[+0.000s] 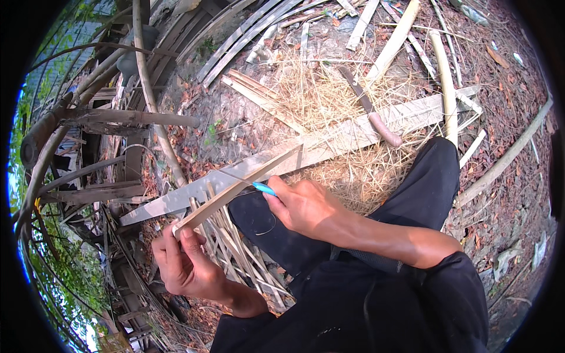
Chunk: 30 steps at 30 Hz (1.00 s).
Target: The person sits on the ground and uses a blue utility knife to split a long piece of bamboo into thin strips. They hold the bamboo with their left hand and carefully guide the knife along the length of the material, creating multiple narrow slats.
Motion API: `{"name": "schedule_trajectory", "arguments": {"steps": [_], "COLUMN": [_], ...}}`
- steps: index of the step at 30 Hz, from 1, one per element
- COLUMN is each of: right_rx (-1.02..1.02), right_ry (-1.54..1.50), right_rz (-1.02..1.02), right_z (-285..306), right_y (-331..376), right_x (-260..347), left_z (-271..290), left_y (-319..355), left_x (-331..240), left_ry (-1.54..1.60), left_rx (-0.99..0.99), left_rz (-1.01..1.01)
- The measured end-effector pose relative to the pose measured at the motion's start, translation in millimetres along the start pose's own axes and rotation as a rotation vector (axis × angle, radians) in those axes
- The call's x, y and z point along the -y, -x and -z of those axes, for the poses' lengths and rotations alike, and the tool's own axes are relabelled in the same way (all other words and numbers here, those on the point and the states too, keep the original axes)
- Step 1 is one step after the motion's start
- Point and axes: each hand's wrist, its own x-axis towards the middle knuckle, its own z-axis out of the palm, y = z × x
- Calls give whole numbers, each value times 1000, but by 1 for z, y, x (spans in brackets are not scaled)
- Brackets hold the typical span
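Observation:
My left hand [191, 269] pinches the near end of a pale flat strip of wood or bamboo [213, 205], which slants up to the right. In my right hand [309, 207] is a small knife with a blue handle [264, 188]. Its thin blade crosses the strip near the middle. Under the strip's far end lies a long grey plank [158, 207], running from lower left to upper right. A machete [382, 128] with a brown handle rests on the plank and the straw-like shavings. Several thin cut strips [240, 254] lie in a heap beside my left forearm.
Pale shavings [318, 88] cover the ground ahead. Thick poles [450, 82] and split lengths [259, 97] lie around them. At the left stands a rough frame of logs and branches [135, 117]. My dark-clothed knee [432, 170] is at the right.

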Motion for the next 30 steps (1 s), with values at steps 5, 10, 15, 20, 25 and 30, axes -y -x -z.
{"name": "schedule_trajectory", "arguments": {"steps": [5,10,15,20,25,30], "right_rx": [-52,12,150,81,27,85], "right_ry": [165,8,203,76,77,111], "right_rz": [-165,-110,-325,-328,-101,-122], "right_z": [-28,-9,-33,-28,-46,-62], "right_y": [12,-2,-1,-2,-13,-34], "right_x": [-85,-39,-111,-112,-104,-105], "left_z": [6,-1,-1,7,6,9], "left_y": [-3,-1,-4,4,3,-8], "left_x": [-7,-9,-10,-3,0,24], "left_ry": [-27,-22,-21,-69,-60,-87], "left_rx": [37,36,20,0,-14,-87], "left_rz": [-12,6,-2,57,71,173]}}
